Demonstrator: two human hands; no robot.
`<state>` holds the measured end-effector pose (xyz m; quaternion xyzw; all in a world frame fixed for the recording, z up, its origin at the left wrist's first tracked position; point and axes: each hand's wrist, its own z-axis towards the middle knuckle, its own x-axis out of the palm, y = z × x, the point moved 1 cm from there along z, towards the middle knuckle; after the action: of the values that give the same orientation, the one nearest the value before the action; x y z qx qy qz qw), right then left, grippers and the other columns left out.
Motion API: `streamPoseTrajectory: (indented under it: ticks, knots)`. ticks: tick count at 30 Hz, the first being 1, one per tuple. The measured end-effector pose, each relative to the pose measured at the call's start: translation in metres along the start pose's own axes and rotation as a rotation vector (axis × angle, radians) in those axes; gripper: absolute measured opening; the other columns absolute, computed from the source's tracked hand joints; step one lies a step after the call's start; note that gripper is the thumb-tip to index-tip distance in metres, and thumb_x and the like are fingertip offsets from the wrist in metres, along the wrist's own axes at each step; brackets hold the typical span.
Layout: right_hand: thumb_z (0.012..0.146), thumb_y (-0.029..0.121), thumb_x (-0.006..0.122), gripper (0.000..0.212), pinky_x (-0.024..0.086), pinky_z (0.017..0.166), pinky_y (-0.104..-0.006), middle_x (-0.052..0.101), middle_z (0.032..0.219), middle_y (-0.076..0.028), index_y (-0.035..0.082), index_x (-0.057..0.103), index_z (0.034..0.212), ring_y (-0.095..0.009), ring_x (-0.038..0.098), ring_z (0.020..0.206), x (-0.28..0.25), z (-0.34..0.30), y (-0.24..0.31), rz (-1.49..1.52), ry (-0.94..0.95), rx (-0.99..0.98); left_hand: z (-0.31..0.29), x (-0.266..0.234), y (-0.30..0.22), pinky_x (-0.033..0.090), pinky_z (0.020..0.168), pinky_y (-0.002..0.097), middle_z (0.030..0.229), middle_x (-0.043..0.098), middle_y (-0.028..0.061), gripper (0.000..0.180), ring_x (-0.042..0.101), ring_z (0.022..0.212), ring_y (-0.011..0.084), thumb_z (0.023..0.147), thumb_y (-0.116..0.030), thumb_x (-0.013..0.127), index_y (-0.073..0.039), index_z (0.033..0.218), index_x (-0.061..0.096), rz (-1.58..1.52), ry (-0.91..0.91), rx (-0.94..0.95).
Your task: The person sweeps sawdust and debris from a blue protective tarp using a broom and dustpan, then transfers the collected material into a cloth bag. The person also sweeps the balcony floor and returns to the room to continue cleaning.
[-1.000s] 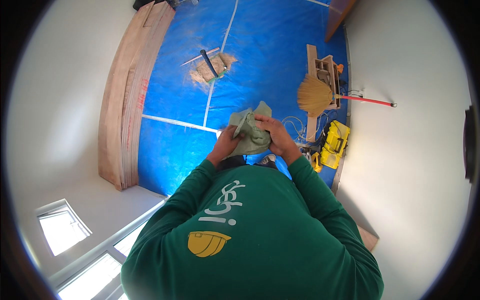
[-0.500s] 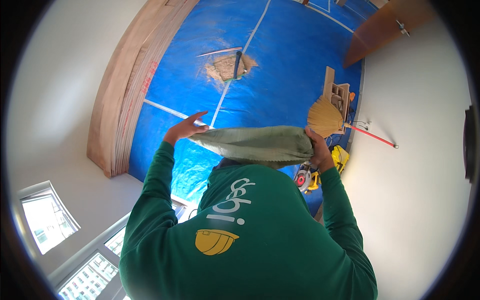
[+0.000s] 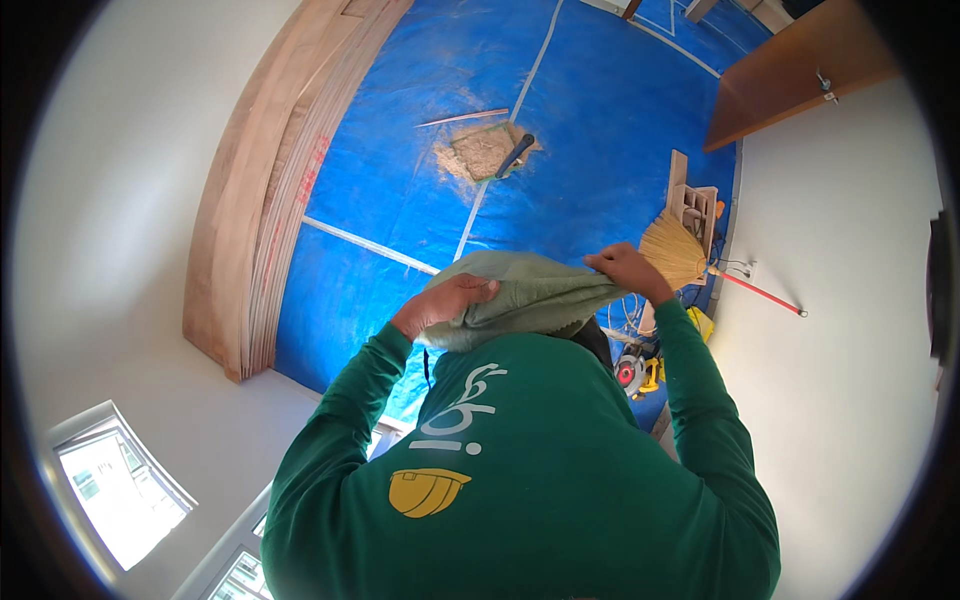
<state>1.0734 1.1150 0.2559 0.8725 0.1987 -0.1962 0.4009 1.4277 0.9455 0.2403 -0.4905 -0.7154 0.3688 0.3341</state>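
The right hand [image 3: 632, 270] pinches the right end of the grey-green cloth [image 3: 525, 300] with fingers closed; the left hand [image 3: 447, 303] clasps its left part, some fingers hidden; the cloth spans between them, near the green shirt [image 3: 600, 480], left of the broom [image 3: 673, 248].

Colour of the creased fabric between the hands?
Muted grey-green creased fabric, best seen in the head view.

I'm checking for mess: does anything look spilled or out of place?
Yes: pale, sawdust-like debris heaped on the blue sheet, a dark handle at the heap's right. Loose bits surround the heap, looking spilled.
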Motion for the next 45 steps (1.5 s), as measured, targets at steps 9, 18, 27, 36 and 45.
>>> streamPoseTrajectory:
  ticks: [9,18,27,36,45]
  knots:
    - [0.087,0.044,0.082,0.083,0.056,0.075,-0.0405,0.068,0.102,-0.018,-0.009,0.045,0.139,-0.026,0.068,0.084,0.044,0.158,0.003,0.504,-0.309,0.152,-0.037,-0.080,-0.046,0.051,0.104,0.0350,0.132,0.067,0.0108,0.049,0.063,0.120,0.0196,0.114,-0.037,0.047,0.003,0.141,0.058,-0.694,-0.604,0.283]
    - [0.081,0.045,0.088,0.120,0.053,0.101,-0.0446,0.054,0.144,-0.036,-0.010,0.018,0.161,-0.041,0.060,0.130,0.053,0.376,-0.020,0.497,-0.339,0.159,-0.052,-0.164,-0.117,0.044,0.115,0.0425,0.151,0.052,0.0145,0.061,0.052,0.137,0.0265,0.113,-0.045,0.044,0.001,0.154,0.045,-0.548,-1.124,0.159]
    - [0.091,0.043,0.079,0.062,0.056,0.070,-0.0392,0.072,0.094,-0.012,0.004,0.061,0.135,-0.023,0.065,0.074,0.047,0.488,-0.041,0.784,-0.396,0.057,0.000,-0.218,-0.127,0.049,0.098,0.0354,0.123,0.065,0.0103,0.053,0.059,0.108,0.0191,0.114,-0.040,0.045,0.005,0.137,0.061,-0.089,-1.277,-0.179]
    - [0.101,0.026,0.069,0.021,0.051,0.057,-0.0310,0.063,0.079,-0.001,0.010,0.072,0.114,-0.011,0.061,0.066,-0.081,0.424,0.001,0.604,-0.287,-0.068,0.092,-0.347,-0.019,0.051,0.098,0.0381,0.119,0.073,0.0208,0.057,0.067,0.110,0.0259,0.111,-0.043,0.048,0.007,0.132,0.065,0.141,-1.122,-0.247]
    - [0.100,0.015,0.071,0.014,0.043,0.058,-0.0220,0.061,0.076,0.004,0.007,0.073,0.111,-0.003,0.055,0.066,-0.253,0.189,0.151,0.188,-0.228,-0.281,0.172,-0.414,0.058,0.052,0.089,0.0401,0.109,0.074,0.0195,0.057,0.068,0.101,0.0251,0.108,-0.045,0.052,0.006,0.123,0.070,-0.014,-1.118,-0.168]
